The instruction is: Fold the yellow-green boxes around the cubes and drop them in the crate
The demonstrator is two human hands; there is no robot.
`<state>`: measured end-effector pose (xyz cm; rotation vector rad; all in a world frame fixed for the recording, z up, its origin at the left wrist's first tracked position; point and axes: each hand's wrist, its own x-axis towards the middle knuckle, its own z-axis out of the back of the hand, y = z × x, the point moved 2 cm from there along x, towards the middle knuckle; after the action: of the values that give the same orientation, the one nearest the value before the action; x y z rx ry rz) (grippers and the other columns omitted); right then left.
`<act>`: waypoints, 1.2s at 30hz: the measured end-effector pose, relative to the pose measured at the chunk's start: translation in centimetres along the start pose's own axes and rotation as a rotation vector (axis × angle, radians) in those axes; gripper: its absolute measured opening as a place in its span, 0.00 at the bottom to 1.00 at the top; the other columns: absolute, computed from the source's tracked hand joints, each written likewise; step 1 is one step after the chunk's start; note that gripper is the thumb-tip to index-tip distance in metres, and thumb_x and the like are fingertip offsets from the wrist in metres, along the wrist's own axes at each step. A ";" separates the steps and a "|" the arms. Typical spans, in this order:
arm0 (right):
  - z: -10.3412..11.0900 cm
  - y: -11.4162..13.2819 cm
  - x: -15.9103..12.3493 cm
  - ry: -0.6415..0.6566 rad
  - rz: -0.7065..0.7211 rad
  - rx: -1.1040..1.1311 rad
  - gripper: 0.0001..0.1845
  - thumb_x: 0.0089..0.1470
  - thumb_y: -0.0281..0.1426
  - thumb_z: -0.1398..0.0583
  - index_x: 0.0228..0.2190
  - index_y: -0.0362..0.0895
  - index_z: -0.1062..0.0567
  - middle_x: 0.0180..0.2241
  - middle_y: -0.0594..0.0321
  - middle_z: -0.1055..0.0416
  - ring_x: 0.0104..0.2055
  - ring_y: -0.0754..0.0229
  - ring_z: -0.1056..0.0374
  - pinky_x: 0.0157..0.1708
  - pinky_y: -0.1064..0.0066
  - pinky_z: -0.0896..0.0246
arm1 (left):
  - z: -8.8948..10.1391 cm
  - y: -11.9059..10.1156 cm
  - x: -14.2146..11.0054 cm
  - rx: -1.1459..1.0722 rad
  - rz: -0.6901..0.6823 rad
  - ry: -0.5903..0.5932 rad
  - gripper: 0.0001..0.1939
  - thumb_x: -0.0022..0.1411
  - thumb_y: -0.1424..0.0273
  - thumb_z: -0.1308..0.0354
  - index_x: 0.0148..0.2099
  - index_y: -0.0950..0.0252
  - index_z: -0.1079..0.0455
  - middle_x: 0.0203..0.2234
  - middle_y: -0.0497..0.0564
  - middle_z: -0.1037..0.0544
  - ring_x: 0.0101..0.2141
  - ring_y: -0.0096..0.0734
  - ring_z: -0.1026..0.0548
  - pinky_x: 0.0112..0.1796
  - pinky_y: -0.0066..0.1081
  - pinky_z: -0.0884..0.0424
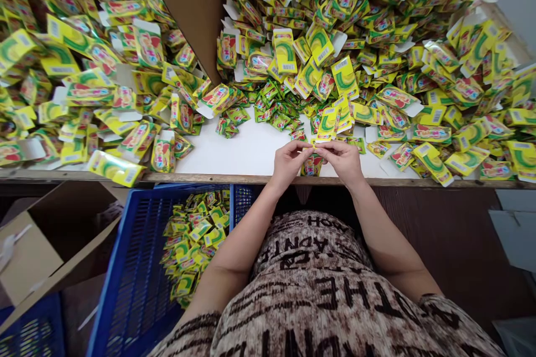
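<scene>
At the table's front edge my left hand (288,163) and my right hand (344,163) meet, with thumbs and fingertips pinched together. Between them is a small yellow, green and red carton (311,166), gripped near its top end; the fingers hide part of it. Just beyond my fingers lie more yellow cartons (328,122), some with white flaps standing out. A little farther off is a small heap of shiny green sachets (272,103) on the white tabletop (234,148).
Large piles of cartons (385,28) cover the back and both sides. A brown divider board (188,5) separates the left pile. Below the table stands a blue plastic crate (125,268) holding many cartons (196,240). An open cardboard box (31,259) sits at the far left.
</scene>
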<state>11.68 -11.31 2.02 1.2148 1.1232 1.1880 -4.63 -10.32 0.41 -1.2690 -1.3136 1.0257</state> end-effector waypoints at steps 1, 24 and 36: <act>0.1 0.0 -0.1 0.005 0.030 -0.017 0.14 0.46 0.41 0.29 0.34 0.46 0.16 0.34 0.59 0.21 0.31 0.61 0.27 0.26 0.69 0.26 | 0.1 -0.1 0.1 0.035 -0.040 0.019 0.14 0.54 0.59 0.30 0.37 0.64 0.20 0.32 0.51 0.18 0.34 0.30 0.23 0.40 0.31 0.26; 0.6 -0.8 -3.1 -0.075 0.440 -0.485 0.11 0.63 0.36 0.43 0.40 0.50 0.19 0.41 0.56 0.31 0.43 0.55 0.28 0.45 0.59 0.27 | 0.7 0.0 -0.9 0.410 -0.336 0.316 0.15 0.66 0.66 0.41 0.54 0.59 0.24 0.43 0.55 0.23 0.44 0.32 0.24 0.45 0.33 0.25; 2.5 -3.0 5.6 -0.310 -0.172 -0.387 0.21 0.47 0.38 0.33 0.39 0.47 0.34 0.29 0.63 0.28 0.23 0.59 0.30 0.19 0.69 0.36 | 23.4 -5.9 -12.6 0.851 0.553 0.073 0.17 0.51 0.54 0.34 0.39 0.59 0.20 0.35 0.53 0.18 0.37 0.47 0.22 0.42 0.43 0.25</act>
<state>14.69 -5.82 -0.82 0.9431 0.7105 0.9888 -29.30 -21.87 1.73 -0.9755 -0.3424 1.6656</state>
